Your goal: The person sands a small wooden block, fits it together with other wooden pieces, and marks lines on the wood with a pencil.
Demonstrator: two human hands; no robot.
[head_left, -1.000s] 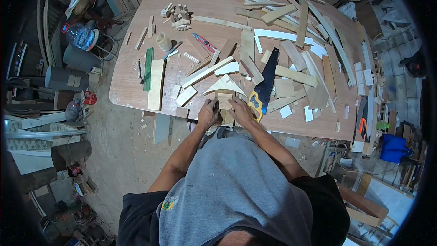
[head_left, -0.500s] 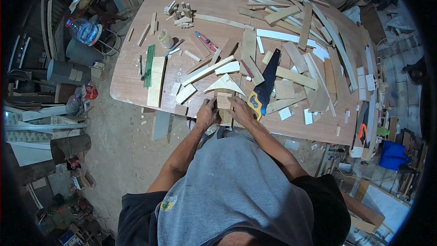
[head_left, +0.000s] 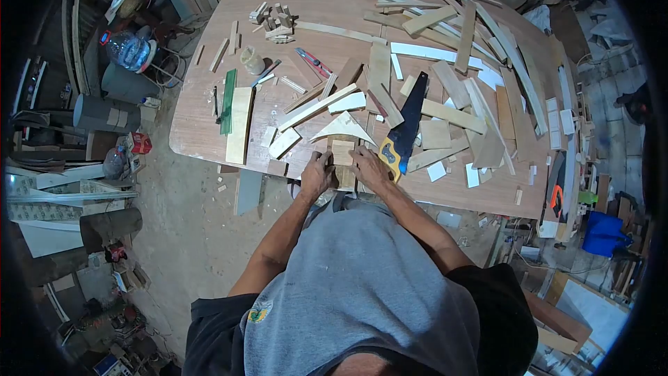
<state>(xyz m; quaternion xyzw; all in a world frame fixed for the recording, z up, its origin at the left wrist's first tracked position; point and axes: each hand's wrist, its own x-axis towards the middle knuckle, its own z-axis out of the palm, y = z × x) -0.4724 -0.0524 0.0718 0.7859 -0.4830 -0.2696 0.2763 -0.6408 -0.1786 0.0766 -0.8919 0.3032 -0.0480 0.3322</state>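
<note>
At the table's near edge, a small wooden piece (head_left: 342, 154) lies between my two hands. My left hand (head_left: 317, 175) is closed on its left side, with the fingers curled. From the right, my right hand (head_left: 369, 169) grips the same piece, fingers bent against its side. Just beyond it rests a pale triangular offcut (head_left: 344, 126) with curved edges. A handsaw (head_left: 409, 120) with a yellow and black handle lies close to my right hand. The undersides of both hands and the lower part of the piece are partly hidden.
Wood strips and offcuts (head_left: 452, 117) cover the table's right side. Farther left are a utility knife (head_left: 314, 62), a jar (head_left: 252, 60), a green strip (head_left: 227, 102), a pale board (head_left: 240, 125) and a pile of small blocks (head_left: 277, 21). Another saw (head_left: 557, 188) sits at the right edge.
Both hands remain on the wooden piece, with only a slight shift of the fingers. The whole view has moved a little; the things on the table keep their places.
</note>
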